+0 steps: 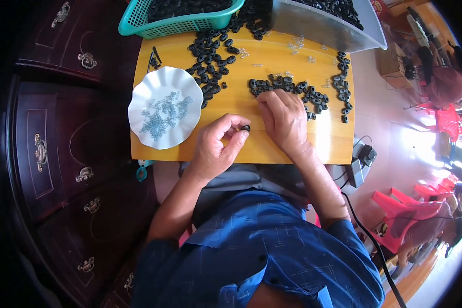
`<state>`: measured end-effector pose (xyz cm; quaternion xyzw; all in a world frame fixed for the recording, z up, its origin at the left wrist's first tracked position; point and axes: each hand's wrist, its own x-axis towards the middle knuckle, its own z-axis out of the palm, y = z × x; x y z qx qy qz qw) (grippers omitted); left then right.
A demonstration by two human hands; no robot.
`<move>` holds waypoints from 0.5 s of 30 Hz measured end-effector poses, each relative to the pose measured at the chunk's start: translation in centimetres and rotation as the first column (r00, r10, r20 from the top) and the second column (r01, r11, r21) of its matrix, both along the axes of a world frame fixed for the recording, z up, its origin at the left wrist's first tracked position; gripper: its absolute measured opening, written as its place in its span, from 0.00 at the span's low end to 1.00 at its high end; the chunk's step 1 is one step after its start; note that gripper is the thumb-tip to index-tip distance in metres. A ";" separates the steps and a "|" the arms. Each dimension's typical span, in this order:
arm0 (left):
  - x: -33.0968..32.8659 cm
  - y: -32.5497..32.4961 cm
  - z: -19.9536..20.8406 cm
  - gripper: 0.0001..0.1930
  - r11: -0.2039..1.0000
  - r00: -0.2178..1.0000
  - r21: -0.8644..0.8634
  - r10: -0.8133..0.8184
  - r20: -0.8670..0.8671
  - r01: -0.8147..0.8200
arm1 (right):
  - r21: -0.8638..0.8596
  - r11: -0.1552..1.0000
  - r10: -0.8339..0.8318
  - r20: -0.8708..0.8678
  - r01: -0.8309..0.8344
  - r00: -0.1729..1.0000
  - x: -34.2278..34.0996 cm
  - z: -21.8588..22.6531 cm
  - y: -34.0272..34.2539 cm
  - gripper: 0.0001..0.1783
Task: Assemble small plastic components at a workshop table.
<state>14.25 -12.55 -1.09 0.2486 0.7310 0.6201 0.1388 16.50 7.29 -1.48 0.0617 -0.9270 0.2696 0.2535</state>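
My left hand (220, 142) pinches a small black cord lock piece (246, 128) between thumb and forefinger, just above the table's near part. To the right, my right hand (284, 116) reaches forward with bent fingers at the near edge of a cluster of black oval cord lock pieces (317, 99). Its fingertips point down and are partly covered by the hand, so what they grip cannot be made out. Beside my left hand, a white scalloped plate (192, 88) holds a heap of small metal springs (165, 114).
A green basket (190, 27) and a grey bin (323, 32), both with black pieces, stand at the far side of the yellow table (231, 105). Loose springs (295, 45) lie there. Dark drawers (41, 154) flank the left; pink chairs (405, 210) and people are at right.
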 end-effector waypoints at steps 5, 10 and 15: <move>-0.1 0.0 0.2 0.08 1.000 1.000 -0.006 -0.002 -0.002 0.002 | 0.029 0.999 -0.021 -0.025 0.022 0.999 -2.9 0.3 1.1 0.06; -0.2 -0.4 0.2 0.08 1.000 1.000 -0.010 0.001 -0.006 -0.001 | -0.007 0.998 -0.063 0.053 0.064 0.997 -5.6 0.4 1.5 0.07; -0.4 -0.4 0.3 0.08 1.000 1.000 0.012 -0.009 -0.024 0.010 | 0.016 0.998 -0.063 0.066 0.062 0.996 -9.5 0.0 1.1 0.10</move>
